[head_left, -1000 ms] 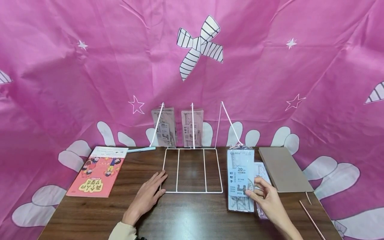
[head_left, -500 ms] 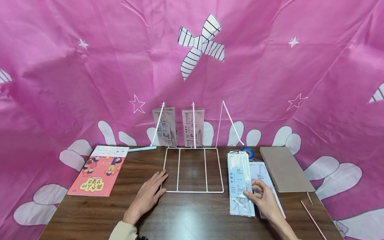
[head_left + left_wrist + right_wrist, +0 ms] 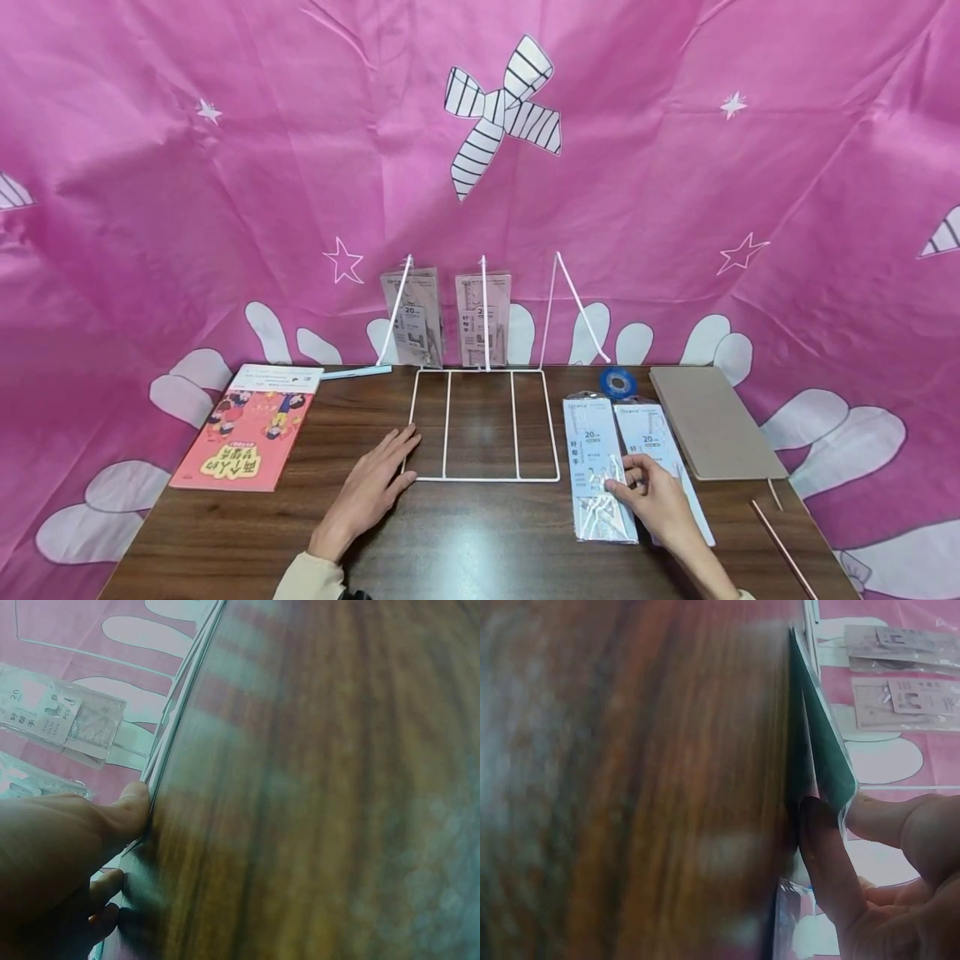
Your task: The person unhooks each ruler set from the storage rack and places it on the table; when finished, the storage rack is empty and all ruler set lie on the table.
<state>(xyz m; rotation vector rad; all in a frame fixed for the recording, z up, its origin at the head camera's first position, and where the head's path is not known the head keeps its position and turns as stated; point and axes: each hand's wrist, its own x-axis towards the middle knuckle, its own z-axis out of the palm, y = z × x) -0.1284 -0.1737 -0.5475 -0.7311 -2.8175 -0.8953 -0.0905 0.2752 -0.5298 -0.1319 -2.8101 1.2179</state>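
1. Since a second ago your right hand (image 3: 651, 497) has drawn the ruler pack (image 3: 597, 467) down toward you; it now lies flatter on the table (image 3: 480, 542), and a blue tape roll (image 3: 618, 382) behind it has come into view. Your left hand has not moved.
2. Taking the white wire rack (image 3: 483, 425) as the landmark: your left hand (image 3: 371, 487) lies at its near left corner, fingers straight and relaxed, fingertips touching the wire base, holding nothing.
3. Right of the rack, your right hand pinches the near end of the ruler pack, thumb and fingers curled on it; the right wrist view shows a fingertip under its lifted edge.
4. A second pack (image 3: 660, 467) lies just beside the first, farther right of the rack, partly under your hand.
5. Farther right lies a brown notebook (image 3: 708, 421), with a thin stick (image 3: 783, 550) near the table's right edge.
6. Left of the rack lies a red booklet (image 3: 243, 433), with a pale pen (image 3: 352, 372) behind it.
7. At the rack's back, two more packs (image 3: 450, 321) stand upright against its wires, before the pink cloth (image 3: 225, 167).
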